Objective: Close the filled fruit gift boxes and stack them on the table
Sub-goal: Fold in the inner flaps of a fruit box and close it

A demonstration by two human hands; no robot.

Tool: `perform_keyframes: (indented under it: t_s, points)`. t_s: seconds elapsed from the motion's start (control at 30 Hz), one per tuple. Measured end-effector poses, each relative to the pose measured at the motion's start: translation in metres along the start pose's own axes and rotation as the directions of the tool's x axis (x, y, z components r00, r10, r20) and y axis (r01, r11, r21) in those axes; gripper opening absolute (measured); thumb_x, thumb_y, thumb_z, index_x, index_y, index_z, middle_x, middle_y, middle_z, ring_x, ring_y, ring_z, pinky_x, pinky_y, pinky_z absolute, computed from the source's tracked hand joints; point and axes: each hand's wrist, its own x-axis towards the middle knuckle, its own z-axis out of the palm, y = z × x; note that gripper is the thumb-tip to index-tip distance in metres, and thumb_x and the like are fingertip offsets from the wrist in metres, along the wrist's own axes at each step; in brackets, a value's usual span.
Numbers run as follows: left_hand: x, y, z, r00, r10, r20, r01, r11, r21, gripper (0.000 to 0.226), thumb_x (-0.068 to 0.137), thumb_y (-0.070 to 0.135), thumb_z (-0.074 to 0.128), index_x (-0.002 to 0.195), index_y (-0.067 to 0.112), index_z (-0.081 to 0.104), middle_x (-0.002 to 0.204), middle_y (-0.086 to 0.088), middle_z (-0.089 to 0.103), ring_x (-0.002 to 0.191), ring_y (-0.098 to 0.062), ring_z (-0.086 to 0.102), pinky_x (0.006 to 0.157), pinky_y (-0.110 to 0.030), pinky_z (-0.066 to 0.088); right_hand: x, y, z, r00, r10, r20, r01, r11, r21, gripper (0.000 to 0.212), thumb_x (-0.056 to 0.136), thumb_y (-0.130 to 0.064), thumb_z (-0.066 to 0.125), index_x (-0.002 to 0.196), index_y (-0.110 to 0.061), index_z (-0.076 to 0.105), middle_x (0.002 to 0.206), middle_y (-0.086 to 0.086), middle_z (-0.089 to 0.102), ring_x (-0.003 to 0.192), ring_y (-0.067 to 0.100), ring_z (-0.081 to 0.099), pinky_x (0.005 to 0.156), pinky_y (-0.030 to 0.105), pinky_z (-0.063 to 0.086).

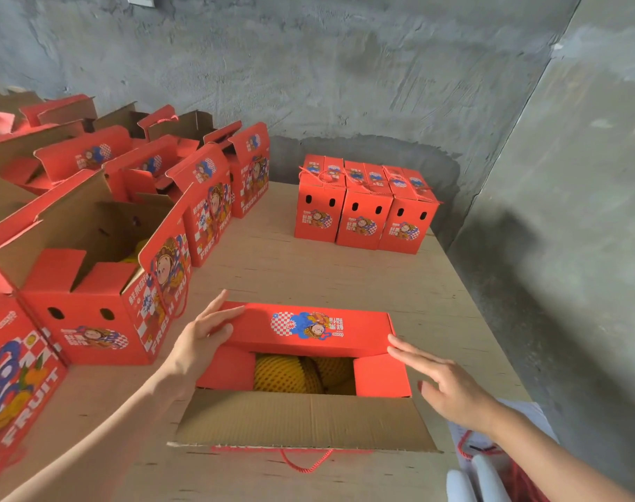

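Observation:
A red fruit gift box [308,329] stands at the table's front, right below me. Its far top flap is folded down over the opening; the near flap [305,418] lies open toward me, brown side up, with a red cord handle hanging from its edge. Fruit in yellow foam nets [290,375] shows through the gap. My left hand [200,338] rests with straight fingers on the left end of the folded flap. My right hand [442,385] lies flat on the right side flap, fingertips at the folded flap's corner. Three closed boxes [363,211] stand in a row at the far right.
Several open red boxes [91,284] crowd the left side of the wooden table [308,262], flaps standing up. A grey concrete wall runs behind and along the right. White objects and red cords [490,465] lie at the lower right, beside the table's edge.

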Motion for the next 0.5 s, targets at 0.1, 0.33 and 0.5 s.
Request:
perform_keyframes:
  t_s: [0.1,0.33,0.5]
  points:
    - [-0.008,-0.002,0.001,0.998,0.018,-0.059,-0.023,0.997,-0.077,0.039,0.093,-0.009,0.045,0.103,0.021,0.068,0.139,0.016,0.044,0.128,-0.005,0.039,0.106,-0.029,0.035,-0.003,-0.004,-0.011,0.989,0.006,0.146,-0.001,0.999,-0.037,0.081,0.078,-0.023,0.060,0.147,-0.036,0.020,0.150,-0.038,0.005,0.135,-0.018,0.012,0.107,0.002,0.015]
    - [-0.040,-0.003,-0.012,0.997,-0.076,0.034,0.082,0.967,-0.242,0.023,0.094,0.015,0.052,0.113,0.011,0.066,0.110,0.010,0.069,0.104,-0.002,0.062,0.084,-0.022,0.049,0.003,-0.012,-0.020,0.989,0.050,0.139,-0.066,0.991,0.115,0.060,0.079,-0.058,0.062,0.133,-0.049,0.039,0.141,-0.037,0.034,0.130,-0.016,0.030,0.111,0.018,0.024]
    - [-0.045,0.000,-0.010,0.972,-0.204,0.115,0.232,0.898,-0.375,0.055,0.089,0.060,0.025,0.126,0.032,0.054,0.125,0.013,0.061,0.117,-0.001,0.054,0.100,-0.029,0.038,0.009,-0.021,-0.002,0.955,0.167,-0.246,-0.084,0.945,0.317,0.034,0.094,-0.032,0.052,0.122,-0.052,0.047,0.099,-0.018,0.066,0.093,-0.001,0.061,0.091,0.022,0.046]
